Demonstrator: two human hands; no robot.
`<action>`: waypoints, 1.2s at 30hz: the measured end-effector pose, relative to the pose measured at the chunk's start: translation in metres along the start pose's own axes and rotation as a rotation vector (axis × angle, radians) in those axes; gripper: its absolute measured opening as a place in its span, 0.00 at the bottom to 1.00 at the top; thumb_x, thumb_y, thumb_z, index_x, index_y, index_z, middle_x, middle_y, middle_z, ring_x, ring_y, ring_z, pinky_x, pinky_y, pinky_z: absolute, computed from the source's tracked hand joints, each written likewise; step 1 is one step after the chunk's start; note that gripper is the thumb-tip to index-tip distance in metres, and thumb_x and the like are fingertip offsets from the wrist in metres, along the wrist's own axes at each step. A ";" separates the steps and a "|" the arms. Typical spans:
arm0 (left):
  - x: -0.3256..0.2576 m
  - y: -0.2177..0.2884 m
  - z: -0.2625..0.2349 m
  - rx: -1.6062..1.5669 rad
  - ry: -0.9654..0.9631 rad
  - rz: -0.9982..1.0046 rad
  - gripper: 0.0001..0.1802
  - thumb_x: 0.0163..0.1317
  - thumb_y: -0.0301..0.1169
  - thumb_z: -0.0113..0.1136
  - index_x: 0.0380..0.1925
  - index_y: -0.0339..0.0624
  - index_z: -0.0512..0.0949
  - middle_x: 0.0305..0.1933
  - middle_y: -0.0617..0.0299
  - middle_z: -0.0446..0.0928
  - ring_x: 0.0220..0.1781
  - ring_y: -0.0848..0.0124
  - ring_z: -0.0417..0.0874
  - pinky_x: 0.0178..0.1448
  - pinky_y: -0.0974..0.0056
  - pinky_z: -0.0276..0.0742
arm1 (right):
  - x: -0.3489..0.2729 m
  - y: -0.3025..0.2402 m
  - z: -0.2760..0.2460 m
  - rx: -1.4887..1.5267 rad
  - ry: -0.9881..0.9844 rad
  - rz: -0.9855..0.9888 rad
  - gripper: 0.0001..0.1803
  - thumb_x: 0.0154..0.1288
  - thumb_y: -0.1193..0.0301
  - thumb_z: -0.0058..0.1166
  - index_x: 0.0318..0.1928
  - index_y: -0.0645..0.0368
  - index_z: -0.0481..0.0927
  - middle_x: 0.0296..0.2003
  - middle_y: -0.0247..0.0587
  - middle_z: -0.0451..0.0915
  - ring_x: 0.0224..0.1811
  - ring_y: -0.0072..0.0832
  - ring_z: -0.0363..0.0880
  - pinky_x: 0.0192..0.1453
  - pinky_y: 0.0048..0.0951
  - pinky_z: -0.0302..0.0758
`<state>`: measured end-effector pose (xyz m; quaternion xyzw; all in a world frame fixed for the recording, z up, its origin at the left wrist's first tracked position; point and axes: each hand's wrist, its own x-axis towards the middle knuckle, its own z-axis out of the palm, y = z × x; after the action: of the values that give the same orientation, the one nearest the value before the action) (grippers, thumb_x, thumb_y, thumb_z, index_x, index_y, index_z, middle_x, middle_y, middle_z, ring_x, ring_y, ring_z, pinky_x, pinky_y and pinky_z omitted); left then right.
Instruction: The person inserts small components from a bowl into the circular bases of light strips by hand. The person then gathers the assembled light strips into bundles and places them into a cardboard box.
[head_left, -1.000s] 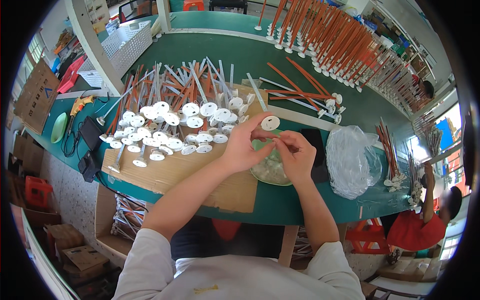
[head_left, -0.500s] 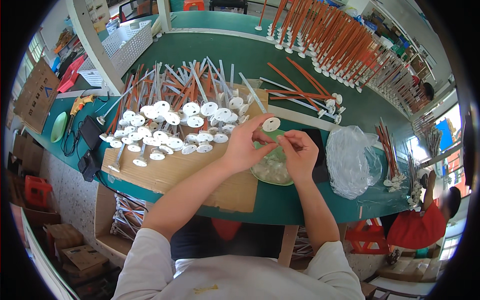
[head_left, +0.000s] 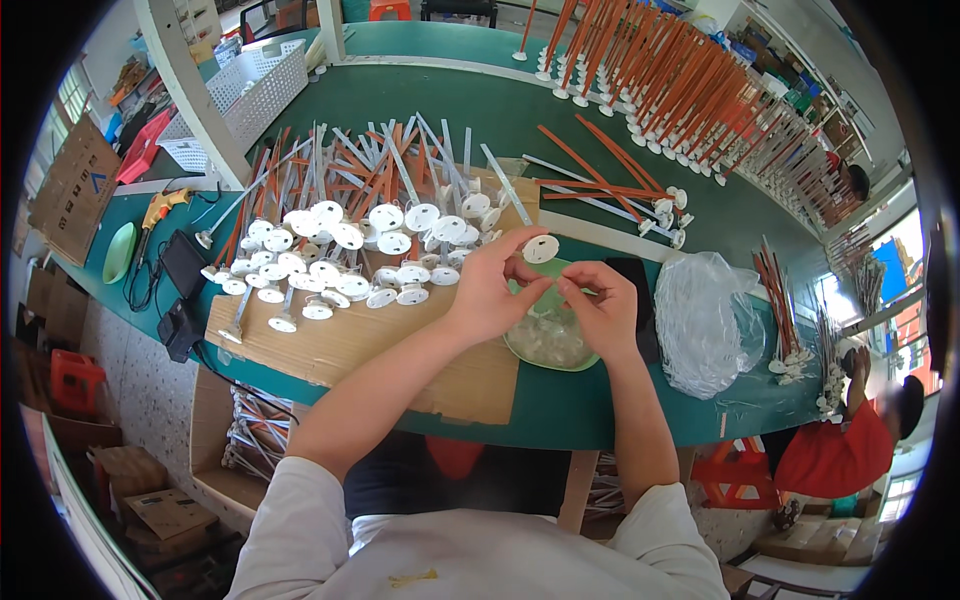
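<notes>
My left hand (head_left: 490, 290) pinches a thin rod with a white round disc (head_left: 541, 249) at its tip, held above a green bowl (head_left: 553, 340) of small white pieces. My right hand (head_left: 600, 310) meets it fingertip to fingertip, pinching something small at the rod; what it is stays hidden. Both hands hover over the bowl at the front of the green table (head_left: 560, 410). Left of them lies a heap of white-disc rods (head_left: 350, 250), orange and grey, on a cardboard sheet (head_left: 330, 345).
A clear plastic bag (head_left: 705, 320) lies right of the bowl, a dark phone-like slab (head_left: 640, 300) between them. Upright orange rods (head_left: 690, 90) fill the far right. A white basket (head_left: 245, 95), a green dish (head_left: 118, 252) and black cables (head_left: 180, 290) sit left. A person in red (head_left: 840, 455) is at lower right.
My hands have stayed over the bowl; the fingers shifted slightly as they work on the rod's end. The disc stays at about the same spot.
</notes>
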<state>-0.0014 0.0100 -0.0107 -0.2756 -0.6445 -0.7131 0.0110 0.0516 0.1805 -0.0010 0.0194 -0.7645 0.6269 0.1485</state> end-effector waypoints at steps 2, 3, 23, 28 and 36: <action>0.000 -0.002 0.000 -0.004 -0.007 0.013 0.29 0.51 0.16 0.65 0.56 0.40 0.73 0.25 0.62 0.79 0.27 0.78 0.81 0.33 0.71 0.74 | 0.000 0.002 0.000 -0.009 -0.015 -0.019 0.07 0.60 0.80 0.60 0.40 0.66 0.82 0.34 0.35 0.83 0.36 0.16 0.81 0.35 0.20 0.81; 0.000 -0.004 -0.001 -0.004 -0.006 0.012 0.29 0.51 0.16 0.65 0.56 0.40 0.73 0.25 0.62 0.79 0.27 0.78 0.81 0.33 0.71 0.74 | 0.000 0.001 0.001 -0.008 -0.016 -0.018 0.07 0.60 0.80 0.60 0.40 0.66 0.82 0.34 0.35 0.83 0.36 0.16 0.81 0.35 0.20 0.81; 0.001 0.003 -0.004 0.017 -0.019 -0.006 0.24 0.53 0.15 0.63 0.52 0.39 0.75 0.40 0.57 0.82 0.35 0.73 0.87 0.37 0.71 0.77 | -0.003 -0.017 0.010 -0.422 0.008 -0.354 0.09 0.53 0.80 0.66 0.37 0.62 0.85 0.32 0.41 0.83 0.28 0.24 0.81 0.30 0.21 0.76; 0.002 -0.005 -0.005 -0.022 -0.051 -0.021 0.24 0.52 0.15 0.63 0.52 0.39 0.75 0.41 0.56 0.81 0.35 0.73 0.87 0.38 0.70 0.78 | -0.003 -0.016 0.009 -0.419 -0.006 -0.394 0.08 0.53 0.81 0.64 0.36 0.63 0.85 0.31 0.41 0.83 0.28 0.24 0.81 0.29 0.21 0.76; 0.002 -0.005 -0.003 -0.045 -0.048 -0.026 0.24 0.52 0.15 0.63 0.51 0.39 0.75 0.40 0.58 0.82 0.37 0.73 0.87 0.38 0.70 0.78 | -0.004 -0.014 0.010 -0.444 0.003 -0.396 0.06 0.54 0.82 0.62 0.34 0.64 0.84 0.29 0.41 0.81 0.26 0.25 0.80 0.29 0.22 0.76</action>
<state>-0.0061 0.0083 -0.0147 -0.2845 -0.6320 -0.7206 -0.0199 0.0565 0.1674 0.0097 0.1344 -0.8640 0.4033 0.2697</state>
